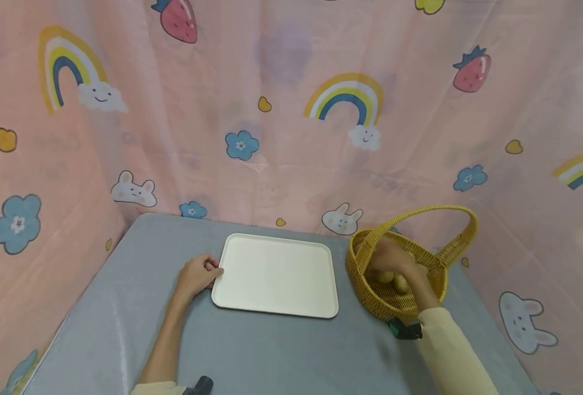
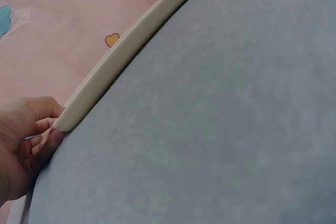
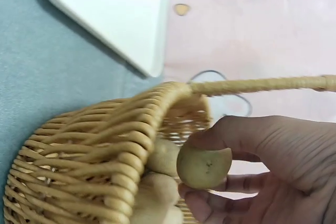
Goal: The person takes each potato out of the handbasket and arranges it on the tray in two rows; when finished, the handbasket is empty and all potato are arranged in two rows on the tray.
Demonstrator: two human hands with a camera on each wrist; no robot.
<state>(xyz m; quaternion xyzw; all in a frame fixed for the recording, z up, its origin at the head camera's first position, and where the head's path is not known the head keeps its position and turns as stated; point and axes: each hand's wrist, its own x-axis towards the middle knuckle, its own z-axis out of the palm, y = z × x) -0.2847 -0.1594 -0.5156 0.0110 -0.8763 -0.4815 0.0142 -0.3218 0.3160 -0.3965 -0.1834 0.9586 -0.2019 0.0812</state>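
My left hand [image 1: 197, 276] pinches the left edge of a white rectangular tray [image 1: 276, 274], its thumb at the rim. In the left wrist view the fingers [image 2: 46, 145] curl against the tray's corner. My right hand [image 1: 391, 257] reaches under the handle into a yellow wicker basket [image 1: 370, 296]. The right wrist view shows its thumb and fingers pinching a round potato [image 3: 203, 167] at the basket's opening. Several more potatoes [image 3: 157, 192] lie inside the basket, partly hidden by the woven wall and, in the head view, by the hand.
Tray and basket stand side by side on a grey cloth-covered table [image 1: 291, 351]. The basket's tall arched handle [image 1: 431, 208] rises above the right hand. A pink patterned curtain [image 1: 271, 186] hangs behind the table and along its sides.
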